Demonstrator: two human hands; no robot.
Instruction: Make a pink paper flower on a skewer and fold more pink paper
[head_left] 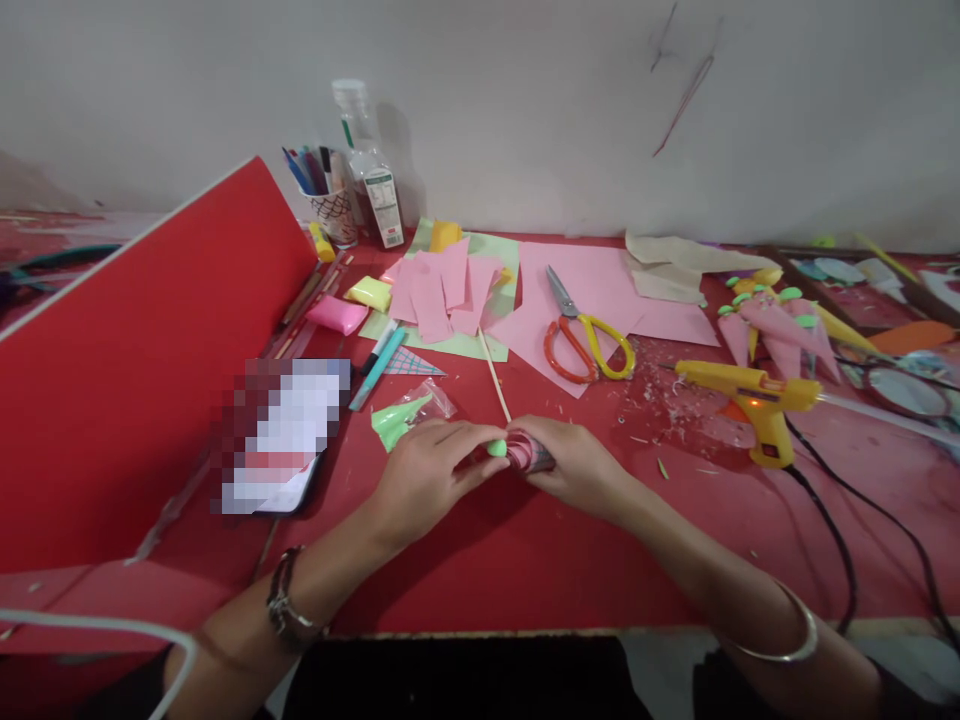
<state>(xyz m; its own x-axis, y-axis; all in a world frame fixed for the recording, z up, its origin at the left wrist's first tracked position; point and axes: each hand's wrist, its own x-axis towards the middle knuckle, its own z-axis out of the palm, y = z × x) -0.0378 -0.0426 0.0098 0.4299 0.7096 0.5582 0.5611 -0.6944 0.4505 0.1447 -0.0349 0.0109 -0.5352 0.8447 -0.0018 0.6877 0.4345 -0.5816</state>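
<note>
Left hand [424, 470]: a small, rounded, bright-green, clay-like piece [496, 448] is pinched between thumb and forefinger, the fingers being closed on it.
Right hand [577, 465]: a short tube of rolled pink paper with blue grid lines [534, 453] is clasped, its left end turned toward the other hand's fingers.
Green piece: it is held just beside the tube's coiled end; whether the two are touching cannot be told.
Paper roll: it is judged light, springy and easily crushed; it is best gripped gently around its outer wall, where the coil is kept from loosening.
Clay feel: softness and slight tackiness are expected, so a light fingertip hold at the edges would be suited; dents could be left by a firm pinch.
Wooden stick: a thin, pale wooden stick [493, 375] is seen just beyond the fingers, its near end reaching close to them.
Clay wrapper: a flattened green lump in clear plastic [401, 420] is lying beyond the left fingers, near them on the red surface [465, 570].
Scissors: metal-bladed scissors with red and yellow handles [570, 310] are laid farther beyond the right fingers.
Glue gun: a yellow plastic glue gun [757, 385] is placed well to the right of the fingers.
</note>
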